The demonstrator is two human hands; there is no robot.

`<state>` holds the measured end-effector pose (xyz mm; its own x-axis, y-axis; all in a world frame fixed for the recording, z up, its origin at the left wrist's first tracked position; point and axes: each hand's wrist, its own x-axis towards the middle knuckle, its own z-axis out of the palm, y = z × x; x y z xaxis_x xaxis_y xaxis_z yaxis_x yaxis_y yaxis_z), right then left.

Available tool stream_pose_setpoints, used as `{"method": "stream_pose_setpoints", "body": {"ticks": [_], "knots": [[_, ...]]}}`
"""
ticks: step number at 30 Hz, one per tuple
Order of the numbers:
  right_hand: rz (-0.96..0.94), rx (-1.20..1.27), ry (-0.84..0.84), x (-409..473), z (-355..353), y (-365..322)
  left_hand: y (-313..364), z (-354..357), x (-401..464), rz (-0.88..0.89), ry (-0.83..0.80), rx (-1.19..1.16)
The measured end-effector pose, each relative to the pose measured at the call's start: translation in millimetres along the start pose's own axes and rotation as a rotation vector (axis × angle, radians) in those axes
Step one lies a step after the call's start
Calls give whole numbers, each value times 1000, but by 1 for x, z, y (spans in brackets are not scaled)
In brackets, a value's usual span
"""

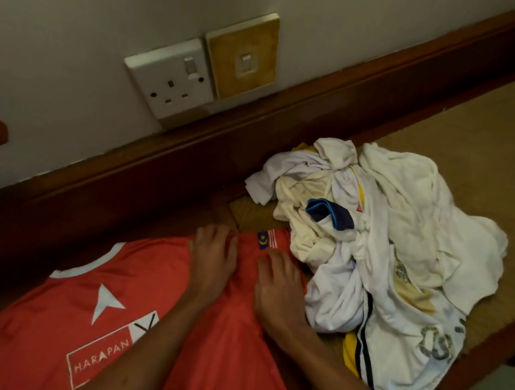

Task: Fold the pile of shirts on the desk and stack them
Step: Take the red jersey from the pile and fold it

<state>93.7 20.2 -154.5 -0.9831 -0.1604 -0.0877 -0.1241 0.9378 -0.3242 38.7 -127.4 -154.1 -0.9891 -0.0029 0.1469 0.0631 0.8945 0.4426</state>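
Note:
A red shirt [87,313] with a white arrow logo and the word HARAPAN lies spread flat on the desk, its sleeve with a small flag patch reaching right. My left hand [212,261] presses flat on the sleeve area, fingers straight. My right hand [278,288] lies flat beside it on the same sleeve, close to the pile. A crumpled pile of mostly white shirts [379,253] sits to the right, with a blue collar and yellow trim showing in it.
The desk [507,131] has a woven tan surface and a dark wooden raised back edge [256,125] against the wall. A white power socket [169,82] and a yellowed switch [242,56] are on the wall. The desk's front edge runs at lower right.

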Motion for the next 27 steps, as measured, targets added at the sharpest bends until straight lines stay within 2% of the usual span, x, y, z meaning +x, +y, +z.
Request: {"method": "stream_pose_setpoints", "body": {"ticks": [2,5,12,16,21,27], "knots": [[-96,-11,-58,14,4,17,-13,6,-30,64,-111,50],[-54,18,-228,20,1,50,-23,13,-45,-53,-358,102],[-50,90,-267,20,0,58,-18,7,-29,-73,-577,155],[-82,-47,-239,17,-11,36,-16,-18,-47,-59,-536,85],[-240,-92,-230,-6,-15,-21,-45,-58,-117,-287,-406,68],[-430,-133,-300,-45,8,-97,-120,-111,-225,-511,-267,97]]}}
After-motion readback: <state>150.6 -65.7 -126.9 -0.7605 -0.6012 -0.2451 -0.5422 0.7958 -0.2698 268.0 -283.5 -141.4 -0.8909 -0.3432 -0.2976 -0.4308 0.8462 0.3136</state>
